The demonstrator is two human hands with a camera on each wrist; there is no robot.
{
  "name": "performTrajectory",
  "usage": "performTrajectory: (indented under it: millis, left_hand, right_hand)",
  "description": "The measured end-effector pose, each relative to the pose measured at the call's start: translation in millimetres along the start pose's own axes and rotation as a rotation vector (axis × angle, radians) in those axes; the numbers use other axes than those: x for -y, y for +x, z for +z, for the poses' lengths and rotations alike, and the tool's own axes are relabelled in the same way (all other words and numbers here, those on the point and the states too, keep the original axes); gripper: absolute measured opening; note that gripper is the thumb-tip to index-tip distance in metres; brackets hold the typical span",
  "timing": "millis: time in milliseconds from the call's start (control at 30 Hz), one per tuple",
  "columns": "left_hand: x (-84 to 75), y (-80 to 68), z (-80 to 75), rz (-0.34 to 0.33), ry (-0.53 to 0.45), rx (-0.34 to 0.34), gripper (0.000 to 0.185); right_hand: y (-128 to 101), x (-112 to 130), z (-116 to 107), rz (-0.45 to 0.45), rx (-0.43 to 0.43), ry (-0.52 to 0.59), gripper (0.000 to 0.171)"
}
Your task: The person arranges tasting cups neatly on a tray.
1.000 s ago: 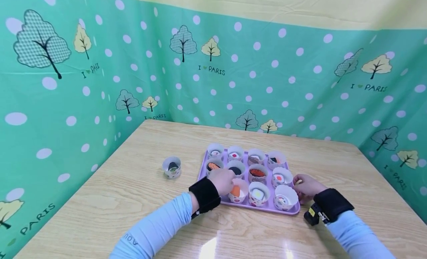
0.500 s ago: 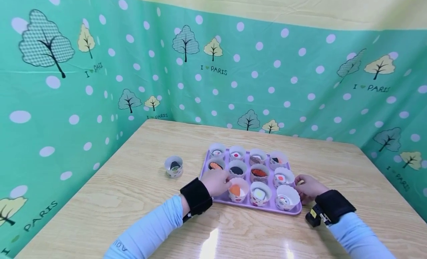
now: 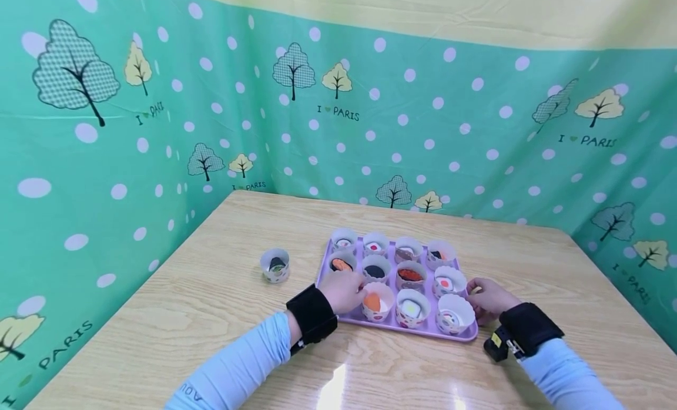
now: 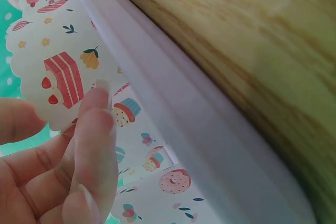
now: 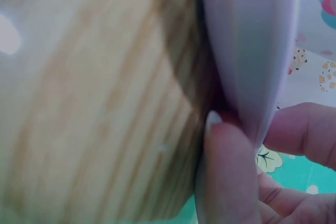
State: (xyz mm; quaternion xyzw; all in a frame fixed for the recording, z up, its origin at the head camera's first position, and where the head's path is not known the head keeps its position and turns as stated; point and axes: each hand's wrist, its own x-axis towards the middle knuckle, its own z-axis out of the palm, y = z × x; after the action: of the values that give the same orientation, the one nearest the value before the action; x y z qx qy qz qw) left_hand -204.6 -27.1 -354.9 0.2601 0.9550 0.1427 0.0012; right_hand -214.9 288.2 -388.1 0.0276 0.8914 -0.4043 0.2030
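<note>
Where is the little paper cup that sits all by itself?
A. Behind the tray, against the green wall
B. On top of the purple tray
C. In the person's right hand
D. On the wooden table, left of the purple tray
D: the lone paper cup stands on the wooden table, apart from the purple tray and to its left.

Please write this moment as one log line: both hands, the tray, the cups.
left hand: pinches paper cup | right hand: pinches tray rim | tray: flat on table | lone cup: left of tray

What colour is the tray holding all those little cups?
The tray is pale purple, clearest in the head view.
</note>
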Motion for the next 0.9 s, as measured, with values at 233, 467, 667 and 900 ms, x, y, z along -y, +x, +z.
performTrajectory:
  millis: [233,467,667,900]
  left_hand:
    - [-0.9,-1.0,-3.5,0.001,0.026,0.001,0.027]
    - [5.4,-8.5,-8.9,0.060,-0.084,-0.057,0.012]
    - [23.2,-22.4,-18.7,0.172,-0.154,-0.113,0.044]
    - [63.1,-42.2,-36.1,0.126,-0.129,-0.277,0.063]
  right_hand:
    - [-1,2,1,-0.008,-0.001,0.007,0.021]
    - [-4,1,-1,-0.010,0.005,0.001,0.021]
    - [-7,2,-3,-0.011,0.002,0.000,0.022]
    - [-5,1,-3,-0.009,0.003,0.009,0.022]
